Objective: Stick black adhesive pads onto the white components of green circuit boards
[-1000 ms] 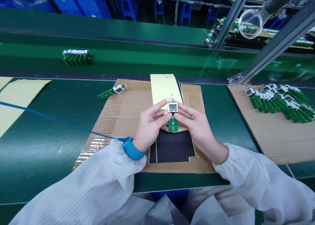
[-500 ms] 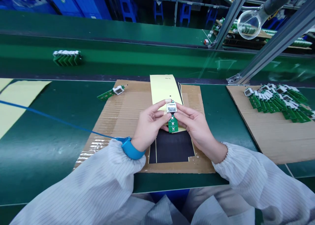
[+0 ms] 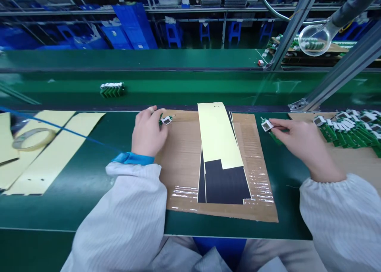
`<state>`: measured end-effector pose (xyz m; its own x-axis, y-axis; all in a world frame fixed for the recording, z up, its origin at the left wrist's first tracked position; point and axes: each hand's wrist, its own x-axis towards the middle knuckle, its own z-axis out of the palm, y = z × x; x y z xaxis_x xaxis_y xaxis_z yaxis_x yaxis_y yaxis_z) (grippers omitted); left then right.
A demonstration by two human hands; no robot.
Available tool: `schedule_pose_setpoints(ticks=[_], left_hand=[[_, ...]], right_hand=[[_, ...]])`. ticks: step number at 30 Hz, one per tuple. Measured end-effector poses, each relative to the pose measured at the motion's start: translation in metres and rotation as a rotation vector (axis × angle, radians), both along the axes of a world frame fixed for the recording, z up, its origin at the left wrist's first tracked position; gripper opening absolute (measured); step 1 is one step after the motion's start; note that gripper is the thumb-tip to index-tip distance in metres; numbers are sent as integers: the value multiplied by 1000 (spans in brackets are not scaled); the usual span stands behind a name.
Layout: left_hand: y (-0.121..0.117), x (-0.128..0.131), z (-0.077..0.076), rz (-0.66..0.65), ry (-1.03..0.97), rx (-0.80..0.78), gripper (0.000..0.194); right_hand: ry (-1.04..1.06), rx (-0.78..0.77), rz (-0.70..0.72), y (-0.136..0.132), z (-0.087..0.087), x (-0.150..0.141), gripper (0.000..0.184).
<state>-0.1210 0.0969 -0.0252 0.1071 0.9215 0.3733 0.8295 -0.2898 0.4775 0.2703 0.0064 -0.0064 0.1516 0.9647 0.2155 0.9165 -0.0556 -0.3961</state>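
L hand (image 3: 148, 131), R hand (image 3: 303, 139) split to green PCBs (image 3: 271, 132)

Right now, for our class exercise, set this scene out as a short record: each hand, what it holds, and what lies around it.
Left hand: holds a module
Right hand: holds a second module
Between hands: cardboard under a yellow sheet
Far right: module pile
Far left: tape roll
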Motion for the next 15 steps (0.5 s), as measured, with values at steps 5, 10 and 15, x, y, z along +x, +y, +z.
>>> schedule_pose_setpoints(ticks=[5,10,15], left_hand=[[13,-26,-11,122,4,-143,44],[-4,8,4,16,-287,-222,57],[-34,61,12,-321,-745,-521,76]], right_hand=[[-140,-114,29,4,-19,20,33],[-60,-138,8,5,-23,25,55],[104,-4,176,-6,-8,-26,45]])
